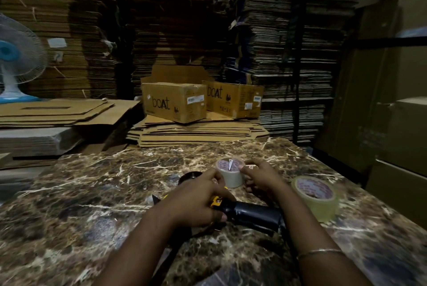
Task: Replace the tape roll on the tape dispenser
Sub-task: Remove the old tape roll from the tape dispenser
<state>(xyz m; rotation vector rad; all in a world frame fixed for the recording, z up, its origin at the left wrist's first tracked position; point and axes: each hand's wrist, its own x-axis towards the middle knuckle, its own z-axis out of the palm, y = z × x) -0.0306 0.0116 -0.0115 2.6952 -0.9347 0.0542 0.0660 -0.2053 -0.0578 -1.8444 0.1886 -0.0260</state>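
Observation:
A black and yellow tape dispenser (249, 213) lies on its side on the marble table (92, 204), handle pointing right. My left hand (196, 202) presses down on its yellow frame and hides most of it. A nearly spent whitish roll (230, 174) stands at the dispenser's head, and my right hand (261, 179) grips its right side with the fingertips. A full roll of clear tape (315, 197) rests on the table to the right, apart from both hands.
Two "boat" cartons (175, 103) sit on flattened cardboard (198, 133) beyond the table's far edge. Tall cardboard stacks (288, 43) fill the back. A blue and white fan (13, 61) stands far left. Large boxes (392, 100) line the right side.

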